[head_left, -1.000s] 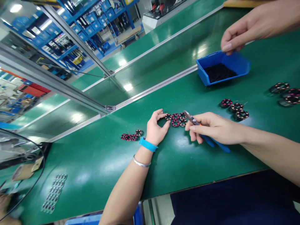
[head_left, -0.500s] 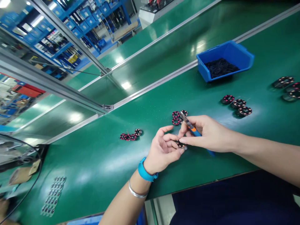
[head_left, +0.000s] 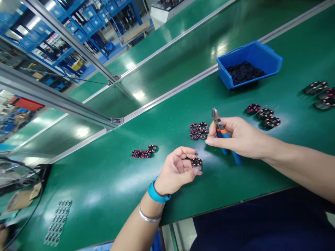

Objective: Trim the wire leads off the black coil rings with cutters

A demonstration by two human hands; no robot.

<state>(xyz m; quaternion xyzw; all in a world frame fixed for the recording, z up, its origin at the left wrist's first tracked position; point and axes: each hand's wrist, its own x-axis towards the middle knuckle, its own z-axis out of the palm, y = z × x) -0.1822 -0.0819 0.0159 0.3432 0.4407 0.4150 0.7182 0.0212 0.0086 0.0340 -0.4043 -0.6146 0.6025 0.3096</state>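
Note:
My left hand (head_left: 180, 169) pinches a small round ring-shaped part (head_left: 196, 164), its black top face dotted with copper-coloured spots around a central hole. A thin strand seems to rise from its edge. To the right of it, my right hand (head_left: 232, 136) grips a pair of diagonal cutters (head_left: 222, 131) with blue and orange handles, jaws pointing up and away from the part. Just beyond the hands lies a cluster of similar rings (head_left: 198, 130), some with pink spots and some with copper ones.
A blue bin (head_left: 225, 75) of black strips stands at the back right. More rings (head_left: 265, 113) lie in groups to the right, and another row (head_left: 142, 153) to the left. A sheet of small round pieces (head_left: 58, 223) lies at the left. Metal posts rise along the back rail.
My right hand has drawn away from the left, lifting the cutters up and opening a gap. The ring stays in my left hand, its top now in fuller view.

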